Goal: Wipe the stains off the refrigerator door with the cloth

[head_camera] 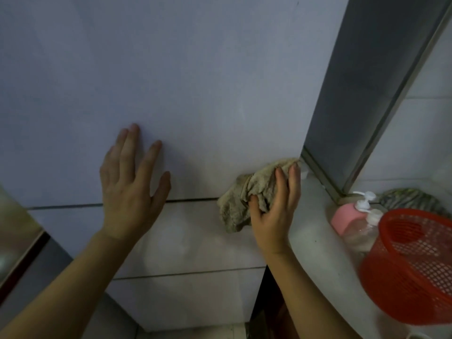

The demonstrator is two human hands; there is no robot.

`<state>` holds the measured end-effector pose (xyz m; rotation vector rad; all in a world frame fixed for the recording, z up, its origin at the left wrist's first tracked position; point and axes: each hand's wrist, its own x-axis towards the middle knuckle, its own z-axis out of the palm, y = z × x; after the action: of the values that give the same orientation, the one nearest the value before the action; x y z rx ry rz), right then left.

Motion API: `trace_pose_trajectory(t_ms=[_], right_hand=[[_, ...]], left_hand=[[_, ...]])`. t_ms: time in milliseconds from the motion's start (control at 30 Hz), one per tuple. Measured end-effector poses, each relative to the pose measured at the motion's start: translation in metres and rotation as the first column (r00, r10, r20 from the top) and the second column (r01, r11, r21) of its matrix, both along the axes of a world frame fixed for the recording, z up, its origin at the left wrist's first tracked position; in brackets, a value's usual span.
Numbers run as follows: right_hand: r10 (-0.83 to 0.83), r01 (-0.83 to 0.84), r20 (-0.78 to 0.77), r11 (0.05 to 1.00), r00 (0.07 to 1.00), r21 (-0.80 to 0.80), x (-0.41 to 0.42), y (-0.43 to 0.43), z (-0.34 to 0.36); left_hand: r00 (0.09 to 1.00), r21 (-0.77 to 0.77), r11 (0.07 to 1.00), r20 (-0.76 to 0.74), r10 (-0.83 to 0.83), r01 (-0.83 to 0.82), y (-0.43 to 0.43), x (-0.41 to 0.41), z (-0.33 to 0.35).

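Right hand (274, 216) grips the bunched cloth (247, 192) and presses it on the door (195, 81) at its right edge, over the seam between panels. Left hand (129, 192) lies flat on the door, fingers spread, holding nothing. Wiping looks under way. No stain shows plainly, so the next stroke likely calls for steady pressure across the panel. On the tabletop (315, 245) alongside stand a red basket (415, 277), seemingly empty, a pink bottle (347, 216), contents hidden, and a clear bottle (362, 234), fill unclear.
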<state>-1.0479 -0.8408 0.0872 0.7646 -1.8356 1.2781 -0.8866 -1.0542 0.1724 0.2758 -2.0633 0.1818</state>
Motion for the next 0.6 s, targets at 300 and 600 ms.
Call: trace_pose_trajectory(t_ms=[300, 600], right_hand=[[0.098, -0.039, -0.27, 0.975, 0.958, 0.218, -0.01, -0.007, 0.033], [0.146, 0.015, -0.384, 0.922, 0.912, 0.387, -0.023, 0.01, 0.017]], left_hand=[[0.989, -0.04, 0.999, -0.149, 0.016, -0.022, -0.006, -0.025, -0.014], [0.975, -0.032, 0.999, -0.22, 0.012, -0.02, -0.009, -0.033, -0.022]])
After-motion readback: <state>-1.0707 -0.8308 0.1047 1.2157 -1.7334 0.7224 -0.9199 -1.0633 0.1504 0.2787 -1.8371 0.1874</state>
